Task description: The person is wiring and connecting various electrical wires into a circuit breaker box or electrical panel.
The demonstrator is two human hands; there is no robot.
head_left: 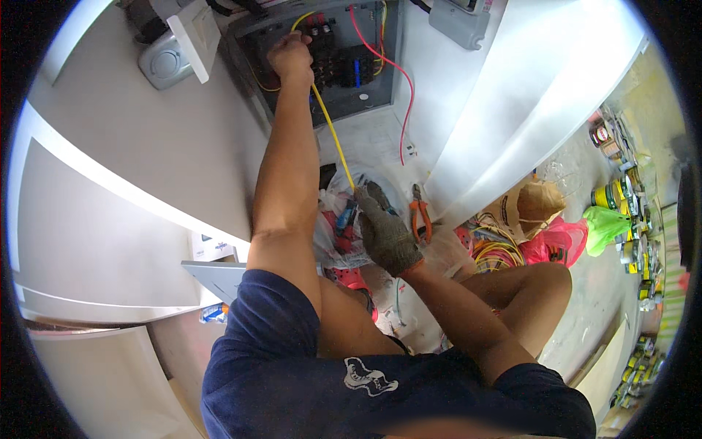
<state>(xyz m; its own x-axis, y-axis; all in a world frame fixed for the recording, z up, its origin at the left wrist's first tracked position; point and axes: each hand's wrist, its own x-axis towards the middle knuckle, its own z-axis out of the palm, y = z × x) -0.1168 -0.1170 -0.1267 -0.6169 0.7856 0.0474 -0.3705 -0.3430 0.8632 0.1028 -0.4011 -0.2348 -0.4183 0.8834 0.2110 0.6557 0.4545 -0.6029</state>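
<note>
My bare left hand (291, 57) is raised to the grey electrical box (380, 99), its fingers closed round a yellow wire (333, 132). From there the wire runs down at a slant to my right hand (387, 234), which wears a dark grey knit glove and pinches its lower part. Inside the box are black terminal blocks (340, 69), with several yellow wires around them. A red wire (411, 91) hangs out over the box's lower edge. Just right of the glove are pliers (420, 212) with orange handles, apart from my fingers.
Below the box lies a clear plastic bag (329, 245) with tools in it. Wire coils (497, 249), a brown paper bag (540, 205), pink bags (559, 241) and a green bag (605, 228) sit at the right. White panels (534, 95) flank the box. Several cans (603, 196) line the far right.
</note>
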